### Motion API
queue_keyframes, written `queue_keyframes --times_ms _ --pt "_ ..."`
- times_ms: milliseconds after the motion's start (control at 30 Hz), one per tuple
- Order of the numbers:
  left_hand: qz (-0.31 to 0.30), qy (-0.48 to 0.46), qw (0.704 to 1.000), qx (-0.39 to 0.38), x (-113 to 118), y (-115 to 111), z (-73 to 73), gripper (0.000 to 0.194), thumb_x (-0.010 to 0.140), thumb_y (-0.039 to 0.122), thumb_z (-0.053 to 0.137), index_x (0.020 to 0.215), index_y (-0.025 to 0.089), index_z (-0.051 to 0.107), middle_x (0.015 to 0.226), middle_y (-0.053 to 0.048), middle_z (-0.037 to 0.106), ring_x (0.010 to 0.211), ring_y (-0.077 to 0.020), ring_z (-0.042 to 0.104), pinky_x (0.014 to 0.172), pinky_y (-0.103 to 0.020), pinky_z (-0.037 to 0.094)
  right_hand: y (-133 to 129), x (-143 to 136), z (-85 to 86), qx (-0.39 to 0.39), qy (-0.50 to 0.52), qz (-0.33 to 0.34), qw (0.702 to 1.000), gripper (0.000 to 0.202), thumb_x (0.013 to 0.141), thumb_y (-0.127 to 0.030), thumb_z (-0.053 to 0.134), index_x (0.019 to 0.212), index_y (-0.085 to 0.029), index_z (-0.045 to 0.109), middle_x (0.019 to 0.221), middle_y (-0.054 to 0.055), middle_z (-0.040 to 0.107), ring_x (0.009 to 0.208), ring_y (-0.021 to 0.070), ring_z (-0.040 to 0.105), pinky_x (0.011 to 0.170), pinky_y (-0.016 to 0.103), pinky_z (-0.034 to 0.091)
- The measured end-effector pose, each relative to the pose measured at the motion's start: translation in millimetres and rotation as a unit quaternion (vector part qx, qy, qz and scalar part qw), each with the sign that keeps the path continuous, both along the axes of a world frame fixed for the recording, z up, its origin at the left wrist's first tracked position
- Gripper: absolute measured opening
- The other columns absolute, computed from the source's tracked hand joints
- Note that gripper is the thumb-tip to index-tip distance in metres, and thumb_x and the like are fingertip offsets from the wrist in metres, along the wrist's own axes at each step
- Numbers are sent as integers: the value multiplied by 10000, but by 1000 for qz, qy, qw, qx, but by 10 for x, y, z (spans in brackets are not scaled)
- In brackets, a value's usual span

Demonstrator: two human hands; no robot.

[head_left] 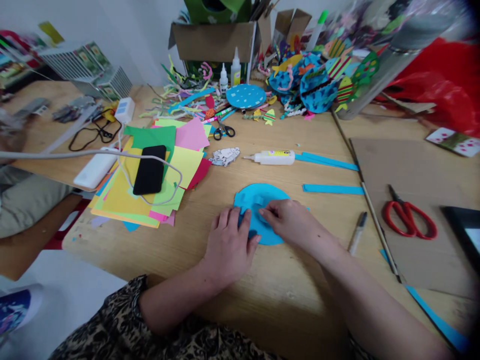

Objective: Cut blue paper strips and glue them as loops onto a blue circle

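Observation:
A round blue paper disc (272, 235) lies on the table in front of me. My left hand (230, 245) rests on the disc's left edge, palm down, fingers stretched out and slightly apart. Over the upper middle of the disc, my right hand (290, 220) is closed with thumb and forefinger together. What those fingers hold, if anything, is hidden. A glue bottle (275, 157) lies on its side just beyond the disc. To the right are blue paper strips (333, 189) lying flat, and a pen (358, 232) is beside my right forearm.
Coloured paper sheets (191, 160) with a black phone (150, 170) on top are at left, crossed by a cable (75, 155). Red-handled scissors (408, 220) lie on cardboard (397, 165) at right. Paper fish crafts (318, 85) and upright glue bottles (235, 70) stand at the back.

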State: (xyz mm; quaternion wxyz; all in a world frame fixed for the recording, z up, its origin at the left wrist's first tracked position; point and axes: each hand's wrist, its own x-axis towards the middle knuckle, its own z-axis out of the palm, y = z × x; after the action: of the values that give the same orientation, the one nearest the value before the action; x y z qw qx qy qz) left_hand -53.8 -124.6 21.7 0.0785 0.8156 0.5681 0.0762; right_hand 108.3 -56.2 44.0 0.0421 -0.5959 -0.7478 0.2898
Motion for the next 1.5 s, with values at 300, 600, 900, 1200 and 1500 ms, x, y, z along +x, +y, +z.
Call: queue_keyframes --times_ms 300,600,900,1200,1500 --pt "-12 29 999 19 -11 12 -45 466 954 381 442 1340 129 505 1291 -172 530 1178 -330 449 949 -496 410 7 17 28 9 7 5 1000 348 903 -293 475 582 -191 562 503 11 537 443 108 401 484 276 233" --pt "-27 47 998 40 -6 43 -48 463 967 372 416 1331 102 511 1253 -175 557 1191 -325 457 970 -485 407 71 180 199 -24 -25 17 999 322 878 -331 515 588 -193 545 535 11 560 494 131 475 518 278 257" --pt "-47 34 997 45 -49 200 90 367 944 377 458 1152 131 634 1114 -163 569 1187 -346 432 996 -518 382 86 200 128 -73 79 -21 994 328 853 -305 500 545 -204 453 468 -19 536 437 102 443 470 249 292" --pt "-105 39 989 94 -11 382 165 153 872 278 602 860 139 668 1089 -141 577 1147 -321 460 927 -481 430 57 158 190 -109 107 -63 986 339 853 -297 500 532 -204 443 453 -17 534 413 94 435 437 234 320" --pt "-149 18 981 125 35 472 45 175 887 192 537 780 148 668 831 -107 602 976 -283 507 842 -444 435 6 191 161 -138 148 -101 974 325 858 -301 506 553 -208 440 453 -27 529 392 94 461 429 226 341"
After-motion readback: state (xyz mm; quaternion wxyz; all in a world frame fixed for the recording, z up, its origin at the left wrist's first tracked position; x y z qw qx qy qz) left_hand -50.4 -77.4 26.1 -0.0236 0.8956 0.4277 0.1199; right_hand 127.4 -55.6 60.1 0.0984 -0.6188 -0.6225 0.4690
